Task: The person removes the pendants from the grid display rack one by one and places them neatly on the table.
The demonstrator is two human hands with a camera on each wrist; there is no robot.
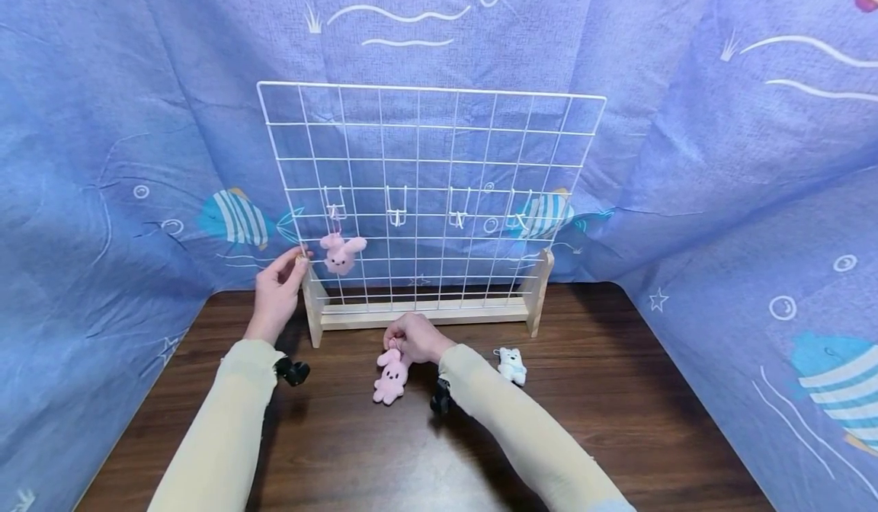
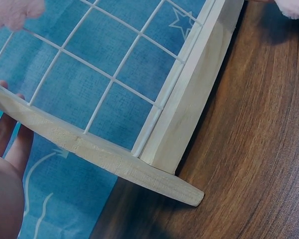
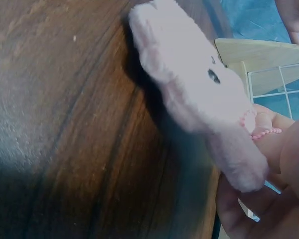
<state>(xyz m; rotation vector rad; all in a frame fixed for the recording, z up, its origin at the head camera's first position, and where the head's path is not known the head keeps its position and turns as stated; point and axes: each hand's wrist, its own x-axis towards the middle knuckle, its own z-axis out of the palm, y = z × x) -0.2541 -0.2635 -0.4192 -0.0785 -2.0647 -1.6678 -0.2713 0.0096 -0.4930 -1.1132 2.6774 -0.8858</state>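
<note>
My right hand (image 1: 420, 338) pinches the pink bead chain (image 3: 261, 132) of a pink plush rabbit keychain (image 1: 392, 379), which hangs low over the table in front of the rack. At the rack's left side, my left hand (image 1: 276, 291) grips the upper end of the wooden side post (image 1: 313, 299), its fingers (image 2: 21, 144) showing behind the wood in the left wrist view. A second pink rabbit keychain (image 1: 341, 254) hangs from the leftmost hook (image 1: 334, 211) of the white wire grid (image 1: 434, 163).
Several white hooks run along the grid, among them a second hook (image 1: 396, 217), a third hook (image 1: 458, 219) and a right hook (image 1: 517, 219). A white plush bear keychain (image 1: 511, 366) lies on the brown table (image 1: 617, 413), right of my right hand. Blue fish-print cloth (image 1: 686, 192) surrounds the table.
</note>
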